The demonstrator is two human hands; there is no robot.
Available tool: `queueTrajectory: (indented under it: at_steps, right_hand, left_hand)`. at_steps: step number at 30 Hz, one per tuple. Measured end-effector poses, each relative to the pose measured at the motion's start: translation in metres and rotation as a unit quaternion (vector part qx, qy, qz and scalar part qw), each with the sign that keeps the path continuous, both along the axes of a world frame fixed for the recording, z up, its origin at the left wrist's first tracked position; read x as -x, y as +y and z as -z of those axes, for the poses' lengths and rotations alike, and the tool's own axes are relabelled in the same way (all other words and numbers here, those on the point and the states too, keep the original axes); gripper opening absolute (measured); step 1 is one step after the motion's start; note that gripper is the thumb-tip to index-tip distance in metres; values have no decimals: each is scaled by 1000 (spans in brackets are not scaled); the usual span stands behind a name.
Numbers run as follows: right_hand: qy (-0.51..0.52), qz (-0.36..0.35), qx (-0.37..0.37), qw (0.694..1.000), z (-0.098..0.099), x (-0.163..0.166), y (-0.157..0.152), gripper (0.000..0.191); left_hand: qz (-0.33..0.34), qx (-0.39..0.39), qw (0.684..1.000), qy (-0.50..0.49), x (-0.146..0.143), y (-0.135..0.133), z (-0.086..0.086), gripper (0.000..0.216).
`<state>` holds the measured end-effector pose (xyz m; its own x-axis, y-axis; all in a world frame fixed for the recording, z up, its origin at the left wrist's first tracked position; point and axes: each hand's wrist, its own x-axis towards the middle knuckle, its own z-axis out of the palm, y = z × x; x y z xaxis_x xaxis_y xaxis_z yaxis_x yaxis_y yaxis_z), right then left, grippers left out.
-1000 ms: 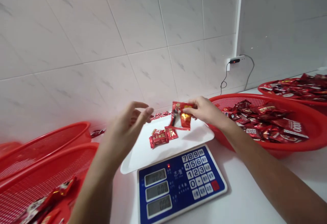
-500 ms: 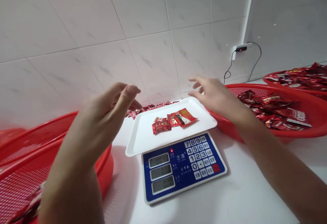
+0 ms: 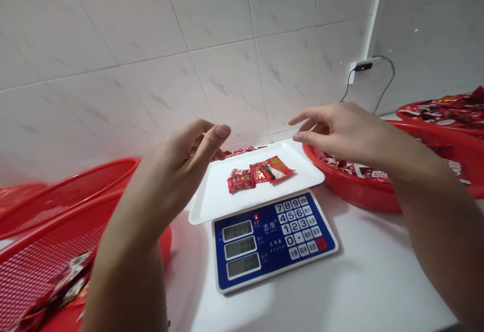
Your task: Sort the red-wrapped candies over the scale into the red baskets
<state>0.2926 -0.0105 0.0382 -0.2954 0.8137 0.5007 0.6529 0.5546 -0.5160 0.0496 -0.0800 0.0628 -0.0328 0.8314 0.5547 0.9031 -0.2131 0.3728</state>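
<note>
Above the left side of the white weighing tray (image 3: 215, 198), my left hand (image 3: 183, 158) hovers with its fingers loosely curved and its thumb apart, nothing visible in it. My right hand (image 3: 333, 127) is open too, over the tray's right edge and the near rim of the right basket. Several small red wrapped packets (image 3: 242, 180) lie together on the tray, along with a flat red and white sachet (image 3: 277, 169). In front of the tray is the blue keypad panel (image 3: 278, 238) of the scale, its displays lit. Neither hand touches the packets.
A red basket (image 3: 351, 198) of red packets stands at right, with another filled red basket (image 3: 446, 112) behind it. Red mesh baskets (image 3: 94, 216) stand at left, packets inside. More red packets (image 3: 238, 152) lie behind the tray along the tiled wall (image 3: 227, 85). A socket strip (image 3: 365, 65) hangs at right.
My left hand has moved right, over the tray's left part. My right hand has shifted right and slightly up. The packets on the tray stay in place, and the view has shifted slightly.
</note>
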Motion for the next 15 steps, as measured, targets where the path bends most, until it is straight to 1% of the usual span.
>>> queueTrajectory:
  at_steps: [5, 7, 10, 11, 12, 13, 14, 15]
  right_hand:
    - [17, -1, -9, 1000, -5, -4, -5, 33]
    - [14, 2, -9, 1000, -7, -4, -2, 33]
    - [-6, 1, 24, 1000, -9, -14, 12, 32]
    - [-14, 15, 41, 999, -10, -21, 17, 30]
    - [-26, 43, 54, 997, -10, -30, 22, 28]
    - [-39, 90, 55, 994, -11, -41, 26, 26]
    - [-59, 153, 48, 985, -11, -51, 27, 26]
    - [-84, 201, 36, 975, -13, -62, 27, 28]
  left_hand:
    - [-7, 2, 1000, 0, -1, -3, -1, 50]
    - [-2, 1, 1000, 2, -1, -2, 0, 50]
    - [5, 7, 1000, 3, -2, 0, 2, 49]
    - [5, 10, 1000, 4, -2, 0, 1, 50]
    - [3, 11, 1000, 5, -2, 0, 0, 50]
    - [1, 11, 1000, 6, -2, -1, -1, 50]
    - [-3, 10, 1000, 7, -1, -3, -3, 51]
    - [-8, 9, 1000, 6, 0, -4, -5, 51]
